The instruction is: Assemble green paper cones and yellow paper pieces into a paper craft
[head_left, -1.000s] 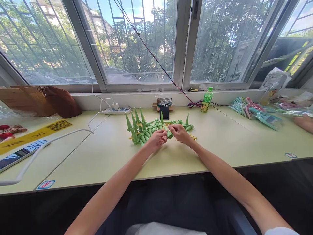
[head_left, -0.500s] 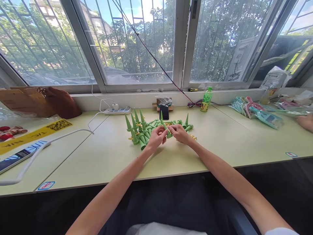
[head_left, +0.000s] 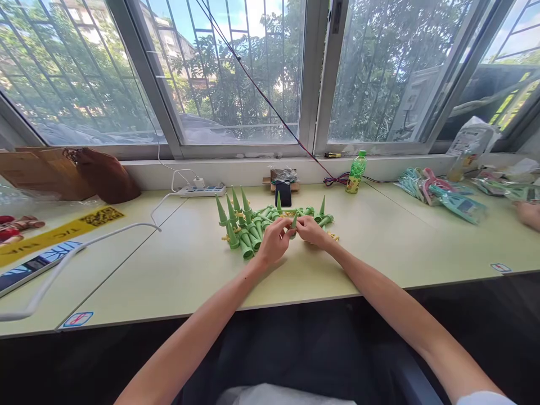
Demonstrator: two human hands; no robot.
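A green plastic spike [head_left: 294, 220], cone-shaped and pointing upward, is between my two hands just above the table. My left hand [head_left: 275, 241] is closed on it from the left, fingertips at its lower part. From the right, my right hand [head_left: 311, 230] pinches its side; any small part under those fingertips is hidden. Several similar green spikes [head_left: 233, 239] lie and stand in a pile behind and left of my hands. Small yellow pieces [head_left: 333, 237] are scattered beside my right hand, partly covered by it.
Behind the pile are a black phone [head_left: 283, 194] and a small open box [head_left: 295, 175]. A green drink bottle [head_left: 356, 172] stands at the back. Left are a power strip [head_left: 202, 190] and white cable [head_left: 126, 226]; right, bagged items [head_left: 458, 203] and another person's hand [head_left: 529, 214].
The spike in my hands has turned from a lean to nearly upright and moved slightly right. My left hand has moved right and up, closer to my right hand.
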